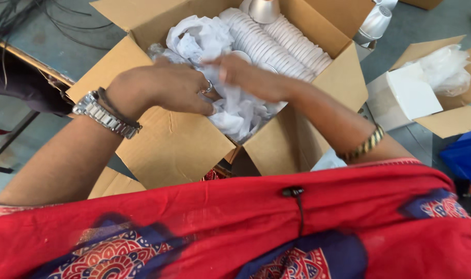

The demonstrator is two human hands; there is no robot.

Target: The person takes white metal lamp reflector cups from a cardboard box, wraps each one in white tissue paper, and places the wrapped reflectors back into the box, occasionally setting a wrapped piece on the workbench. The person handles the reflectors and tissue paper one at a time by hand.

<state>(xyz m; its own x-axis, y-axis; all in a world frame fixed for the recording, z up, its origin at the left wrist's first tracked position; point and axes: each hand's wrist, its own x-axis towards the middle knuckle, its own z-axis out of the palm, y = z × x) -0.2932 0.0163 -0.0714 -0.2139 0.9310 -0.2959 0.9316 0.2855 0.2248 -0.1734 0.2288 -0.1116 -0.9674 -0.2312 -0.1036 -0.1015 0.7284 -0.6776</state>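
A big open cardboard box (173,147) sits in front of me, filled with rows of white round plastic parts (277,44) and crumpled clear plastic wrapping (235,113). My left hand (166,88), with a metal wristwatch and a ring, grips the wrapping at the box's near side. My right hand (248,77), a striped bangle on its wrist, reaches in beside it and also clutches the wrapping. A small round white part shows just above my right hand's fingers.
A smaller open carton (452,121) with a white inner box (406,95) and a plastic bag stands at the right. Silver-white cone-shaped housings (375,23) lie behind the big box. Black cables (29,15) trail at the top left, and a blue object (465,155) at the right edge.
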